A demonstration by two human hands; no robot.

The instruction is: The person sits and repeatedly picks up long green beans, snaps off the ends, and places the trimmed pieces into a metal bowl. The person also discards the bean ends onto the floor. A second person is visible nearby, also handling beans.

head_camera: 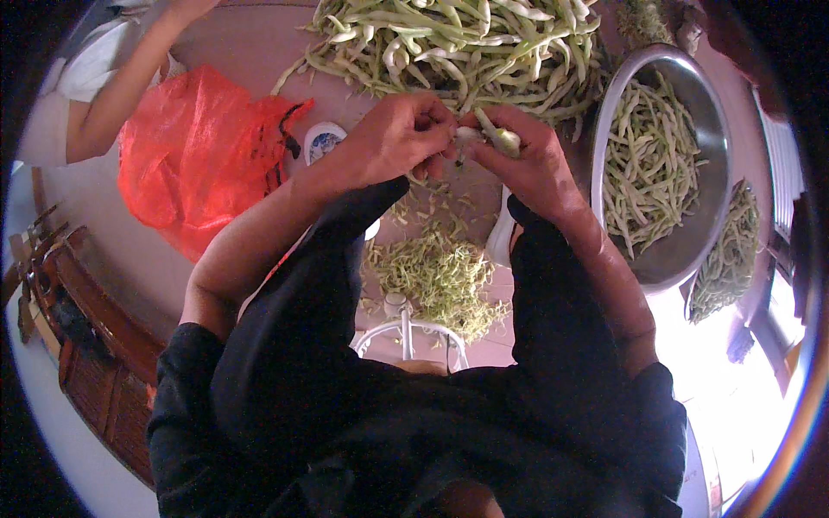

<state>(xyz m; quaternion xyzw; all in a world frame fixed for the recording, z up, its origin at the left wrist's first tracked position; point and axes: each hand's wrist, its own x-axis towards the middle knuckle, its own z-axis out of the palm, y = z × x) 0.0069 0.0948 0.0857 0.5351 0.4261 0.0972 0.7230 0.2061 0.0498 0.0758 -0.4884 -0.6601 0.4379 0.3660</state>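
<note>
Ahead of my knees, my left hand (414, 139) and my right hand (528, 155) meet at the fingertips. A pale green bean pod (497, 133) is held in my right hand, its end bulging past the thumb. Between the two hands is a small, blurred whitish piece (467, 136), pinched by my left fingertips. Just beyond them lies a large heap of pale green bean pods (453, 52). To the right, an oval stainless steel basin (709, 110) holds many thinner-looking pods (651, 175).
Thin green trimmings (434, 278) litter the floor between my legs, by a white metal stool frame (407, 333). A red bag (194, 155) lies left, near another person's arm (123, 84). Brown wooden furniture (107, 317) stands lower left. More pods (725, 259) lie right of the basin.
</note>
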